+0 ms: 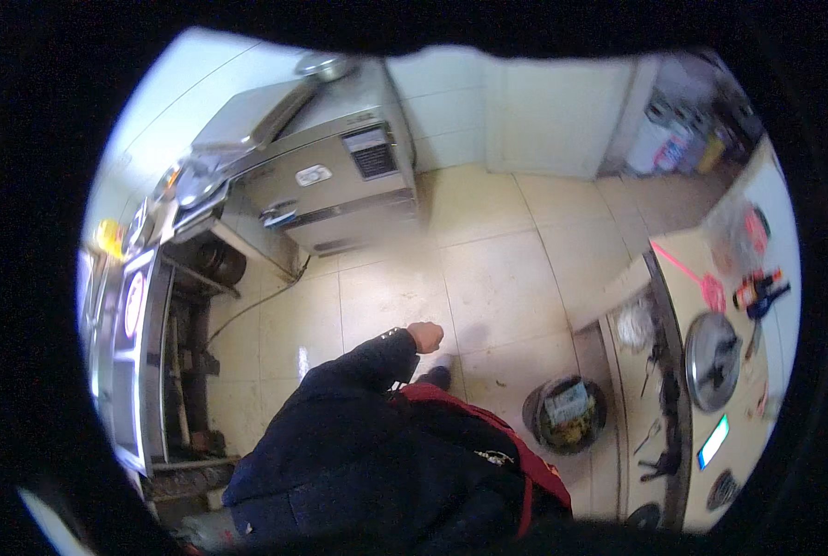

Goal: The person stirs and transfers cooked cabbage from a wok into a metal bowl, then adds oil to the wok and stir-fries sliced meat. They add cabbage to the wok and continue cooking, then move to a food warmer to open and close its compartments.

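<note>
My left hand (425, 337), at the end of a dark sleeve (365, 358), is held out in front of my body above the tiled floor (490, 292). Its fingers look curled in, and nothing shows in them. A shoe (436, 376) shows just below the hand. My right hand is out of view. Dark clothing with a red apron edge (448, 397) fills the lower middle. To the right of my body stands a round waste bin (532, 415) with scraps and a printed packet (567, 404) in it.
A steel kitchen cabinet (323, 181) stands ahead, left of a pale door (553, 118). Stove units (132, 396) line the left side. On the right counter (678, 292) lie a pink fly swatter (709, 286), a metal lid (709, 399) and a lit phone (713, 442). A hose (261, 309) crosses the floor.
</note>
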Demonstrator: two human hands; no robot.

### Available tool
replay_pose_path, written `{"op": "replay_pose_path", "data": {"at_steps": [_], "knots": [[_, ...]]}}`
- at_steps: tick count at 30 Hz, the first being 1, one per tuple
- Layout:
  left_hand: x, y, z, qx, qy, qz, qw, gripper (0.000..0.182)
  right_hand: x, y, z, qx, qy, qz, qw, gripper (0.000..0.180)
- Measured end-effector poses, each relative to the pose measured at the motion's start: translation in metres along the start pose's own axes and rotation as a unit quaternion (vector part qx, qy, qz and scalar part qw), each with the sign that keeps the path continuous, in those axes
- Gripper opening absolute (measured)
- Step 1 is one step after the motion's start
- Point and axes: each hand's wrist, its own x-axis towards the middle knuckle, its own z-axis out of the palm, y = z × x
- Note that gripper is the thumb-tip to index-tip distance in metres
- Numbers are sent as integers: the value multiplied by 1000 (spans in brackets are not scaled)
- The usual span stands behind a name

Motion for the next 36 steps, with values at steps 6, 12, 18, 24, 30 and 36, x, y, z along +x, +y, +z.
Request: {"op": "replay_pose_path", "data": {"at_steps": [6, 12, 18, 24, 30, 36], "knots": [[-39, -120, 23, -87, 63, -126, 986, 23, 98, -162, -15, -85, -17, -136, 987, 28], [-115, -269, 54, -250, 166, -363, 882, 24, 176, -323, 27, -233, -55, -315, 918, 28], [-240, -367, 137, -316, 173, -515, 778, 20, 188, -537, 94, -243, -142, -426, 860, 23], [-282, -337, 252, -278, 423, -584, 635, 16, 171, -707, 184, -312, -209, -440, 816, 25], [-280, -303, 250, -404, 121, -613, 668, 14, 148, -887, 198, -190, -216, -524, 802, 23], [-245, -303, 139, -524, 320, -634, 470, 14, 87, -1148, 126, 170, -312, -544, 760, 18]]}}
